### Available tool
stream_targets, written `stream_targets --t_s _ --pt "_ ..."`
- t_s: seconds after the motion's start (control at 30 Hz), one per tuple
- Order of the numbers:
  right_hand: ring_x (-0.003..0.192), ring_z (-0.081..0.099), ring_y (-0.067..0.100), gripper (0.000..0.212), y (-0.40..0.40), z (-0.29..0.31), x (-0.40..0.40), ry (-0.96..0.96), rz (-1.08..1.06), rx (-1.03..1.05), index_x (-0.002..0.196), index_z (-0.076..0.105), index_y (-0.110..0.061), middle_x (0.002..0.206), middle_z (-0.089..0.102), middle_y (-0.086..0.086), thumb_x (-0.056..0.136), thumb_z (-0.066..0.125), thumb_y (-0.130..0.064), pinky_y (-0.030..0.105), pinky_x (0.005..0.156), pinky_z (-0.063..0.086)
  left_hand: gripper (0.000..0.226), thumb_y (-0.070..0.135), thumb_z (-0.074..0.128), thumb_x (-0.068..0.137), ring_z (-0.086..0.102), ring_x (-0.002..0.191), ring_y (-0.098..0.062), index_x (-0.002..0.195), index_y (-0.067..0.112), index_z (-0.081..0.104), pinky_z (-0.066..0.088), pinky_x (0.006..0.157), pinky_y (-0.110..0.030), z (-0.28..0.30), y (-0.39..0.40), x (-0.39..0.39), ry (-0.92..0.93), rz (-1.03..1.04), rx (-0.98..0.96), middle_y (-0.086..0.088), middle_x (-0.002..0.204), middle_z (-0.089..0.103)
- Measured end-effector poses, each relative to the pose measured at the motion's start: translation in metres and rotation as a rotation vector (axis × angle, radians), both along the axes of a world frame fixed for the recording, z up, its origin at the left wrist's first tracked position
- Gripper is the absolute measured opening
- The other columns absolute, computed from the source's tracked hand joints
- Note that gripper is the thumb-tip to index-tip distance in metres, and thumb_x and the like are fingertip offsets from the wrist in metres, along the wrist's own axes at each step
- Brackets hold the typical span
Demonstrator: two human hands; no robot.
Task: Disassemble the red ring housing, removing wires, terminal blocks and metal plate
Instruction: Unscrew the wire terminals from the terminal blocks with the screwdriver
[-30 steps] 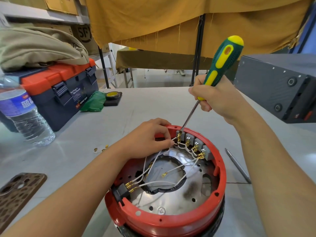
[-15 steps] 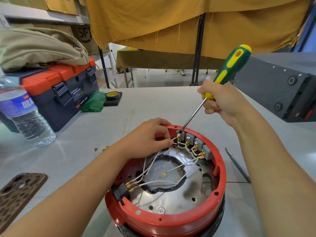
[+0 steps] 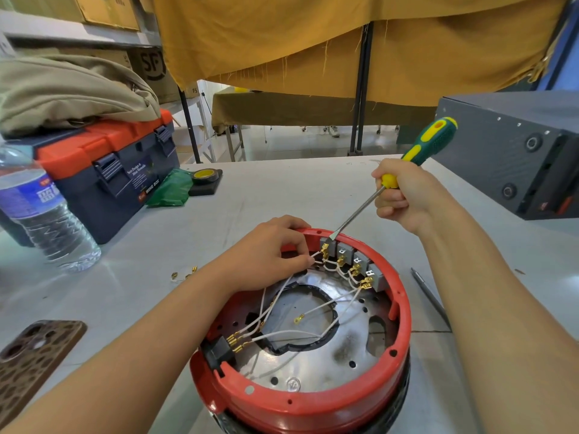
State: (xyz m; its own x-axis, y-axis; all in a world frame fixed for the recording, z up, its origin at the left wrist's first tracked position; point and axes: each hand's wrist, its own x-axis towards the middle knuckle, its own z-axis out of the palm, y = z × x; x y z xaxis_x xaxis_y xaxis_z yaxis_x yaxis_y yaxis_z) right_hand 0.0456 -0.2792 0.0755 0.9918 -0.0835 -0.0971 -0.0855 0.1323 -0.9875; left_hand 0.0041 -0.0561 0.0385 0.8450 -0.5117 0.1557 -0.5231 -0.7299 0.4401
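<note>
The red ring housing [image 3: 300,399] is stood on the worktop [image 3: 266,195]. A white wire [image 3: 316,254] is pinched in the left hand [image 3: 266,255] grip. A screwdriver [image 3: 407,164] is clasped by the right hand [image 3: 404,195], its tip set at the terminal blocks [image 3: 347,255].

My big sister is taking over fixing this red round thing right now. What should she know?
Right hand grips the screwdriver, its tip on the first terminal block.
Left hand pinches a white wire beside that block.
Done: one wire end lies free over the metal plate; small gold terminals lie on the table.
Left: the other wires, four grey blocks and the plate are still in the red ring housing.
</note>
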Motion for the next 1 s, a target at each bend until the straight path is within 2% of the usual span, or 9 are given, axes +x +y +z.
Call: stream_targets --t_s 0.47,0.67,0.83,1.0 --pt "0.031 0.017 0.007 0.028 -0.002 -0.011 0.004 0.084 -0.026 0.15 0.061 0.036 -0.013 0.033 0.022 -0.005 0.085 0.049 -0.011 0.014 0.038 0.026 0.012 0.031 0.063 0.087 0.046 0.116 -0.005 0.077 0.025 0.067 0.032 0.1 -0.022 -0.001 0.0 0.0 0.0 0.005 0.007 0.011 0.129 0.048" --pt "0.035 0.021 0.009 0.031 -0.001 -0.004 0.001 -0.058 0.01 0.046 0.058 0.039 -0.013 0.037 0.026 -0.004 0.087 0.051 -0.013 0.021 0.043 0.029 0.013 0.03 0.063 0.086 0.046 0.115 -0.004 0.076 0.024 0.067 0.033 0.101 -0.023 -0.001 0.0 0.0 -0.001 0.005 -0.004 0.012 0.128 0.049" --pt "0.033 0.026 0.007 0.031 -0.001 -0.001 0.0 -0.179 0.058 -0.031 0.059 0.04 -0.013 0.036 0.03 -0.005 0.088 0.052 -0.014 0.017 0.042 0.036 0.013 0.03 0.063 0.087 0.047 0.113 -0.004 0.075 0.025 0.066 0.032 0.098 -0.02 -0.001 0.0 0.0 -0.006 0.003 -0.006 0.012 0.127 0.049" --pt "0.032 0.027 0.007 0.031 -0.001 -0.003 0.001 -0.182 0.067 -0.012 0.059 0.041 -0.013 0.036 0.031 -0.005 0.088 0.052 -0.014 0.015 0.042 0.036 0.013 0.03 0.063 0.087 0.047 0.113 -0.004 0.075 0.025 0.066 0.033 0.098 -0.021 -0.001 0.0 0.001 -0.008 0.001 -0.014 0.011 0.127 0.049"
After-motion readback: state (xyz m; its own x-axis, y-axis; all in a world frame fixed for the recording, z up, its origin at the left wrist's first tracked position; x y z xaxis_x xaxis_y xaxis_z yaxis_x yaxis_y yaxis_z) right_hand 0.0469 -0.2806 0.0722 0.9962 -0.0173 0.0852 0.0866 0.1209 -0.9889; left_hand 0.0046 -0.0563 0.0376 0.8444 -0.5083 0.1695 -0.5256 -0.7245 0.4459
